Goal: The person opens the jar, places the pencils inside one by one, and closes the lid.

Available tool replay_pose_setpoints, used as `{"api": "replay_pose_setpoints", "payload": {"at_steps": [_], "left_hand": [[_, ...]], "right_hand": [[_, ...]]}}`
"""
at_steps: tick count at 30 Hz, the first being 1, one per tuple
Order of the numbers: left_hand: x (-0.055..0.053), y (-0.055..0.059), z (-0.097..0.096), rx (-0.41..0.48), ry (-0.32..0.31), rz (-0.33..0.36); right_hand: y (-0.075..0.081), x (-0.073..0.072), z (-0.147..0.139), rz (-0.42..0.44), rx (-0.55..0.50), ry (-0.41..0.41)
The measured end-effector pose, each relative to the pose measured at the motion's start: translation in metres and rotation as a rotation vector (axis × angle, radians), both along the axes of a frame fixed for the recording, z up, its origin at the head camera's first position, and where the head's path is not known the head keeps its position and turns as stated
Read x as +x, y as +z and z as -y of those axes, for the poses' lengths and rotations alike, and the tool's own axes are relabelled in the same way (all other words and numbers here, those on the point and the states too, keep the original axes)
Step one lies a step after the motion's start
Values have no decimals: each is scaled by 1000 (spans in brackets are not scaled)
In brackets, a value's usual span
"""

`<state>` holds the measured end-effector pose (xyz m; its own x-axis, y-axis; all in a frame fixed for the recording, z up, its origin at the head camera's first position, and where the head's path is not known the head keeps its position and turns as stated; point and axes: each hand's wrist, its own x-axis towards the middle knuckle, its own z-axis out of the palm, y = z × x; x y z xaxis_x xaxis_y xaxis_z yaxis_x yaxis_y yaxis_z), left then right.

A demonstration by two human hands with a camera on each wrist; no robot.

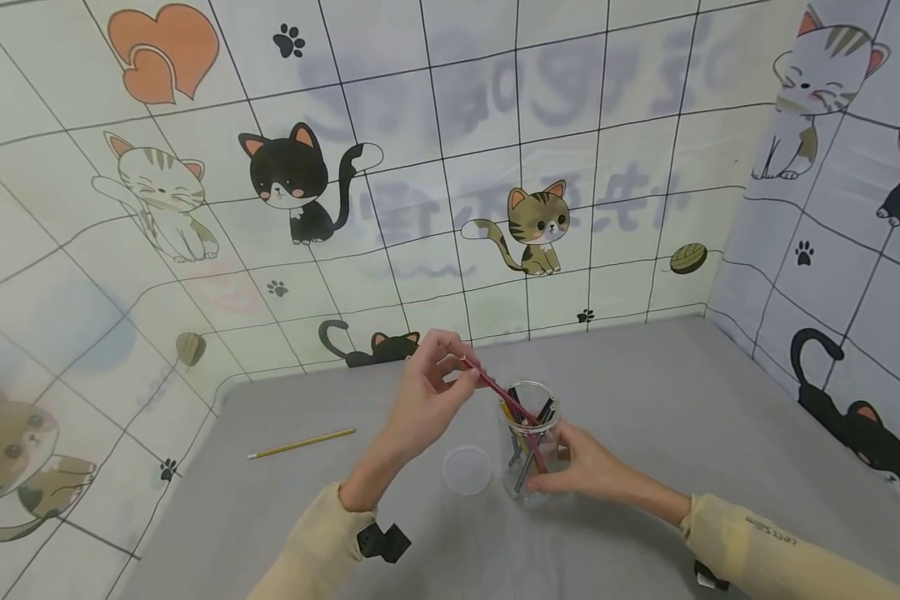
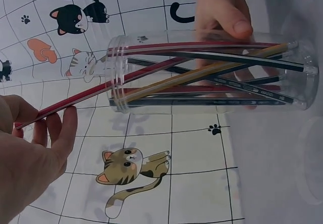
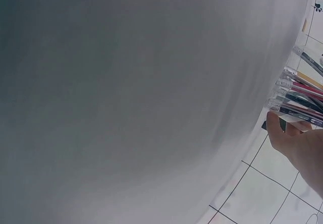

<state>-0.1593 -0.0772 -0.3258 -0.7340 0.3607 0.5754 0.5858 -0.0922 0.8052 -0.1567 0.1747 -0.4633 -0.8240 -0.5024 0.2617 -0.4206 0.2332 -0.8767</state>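
A clear plastic jar [image 1: 508, 477] stands upright on the table, with several red, black and yellow pencils leaning inside. My right hand [image 1: 594, 463] grips its lower right side, the thumb in front and some fingers hidden behind. Above the jar's mouth, my left hand [image 1: 424, 402] pinches the upper end of a red pencil [image 2: 91, 92] between thumb and fingers. That pencil slants over the rim, and its lower part lies inside the jar among the others. In the right wrist view, the right hand [image 3: 298, 146] and the pencils' lower ends [image 3: 287, 82] appear only at the edge.
A round translucent lid [image 1: 467, 470] lies flat just left of the jar. Farther left, a single yellow pencil [image 1: 302, 443] lies on the grey tabletop [image 1: 645, 383]. Cloth printed with cats and grid lines [image 1: 435, 167] rises behind and at both sides of the table.
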Motion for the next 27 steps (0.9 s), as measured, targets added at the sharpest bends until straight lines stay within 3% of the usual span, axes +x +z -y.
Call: {"api": "replay_pose_setpoints", "payload": {"at_steps": [5,13,20,27], "left_hand": [[-1,-13,1,-11,24,-6],[1,-21,1,-33,70,-30],[4,-24,5,-154,176,-95],[2,-30,21,-194,252,-52]], "right_hand": [[0,-1,0,-22,-7,-3],[-2,-2,0,-29,-13,6],[-2,-1,1,4,-4,0],[-1,1,0,32,6,-12]]}}
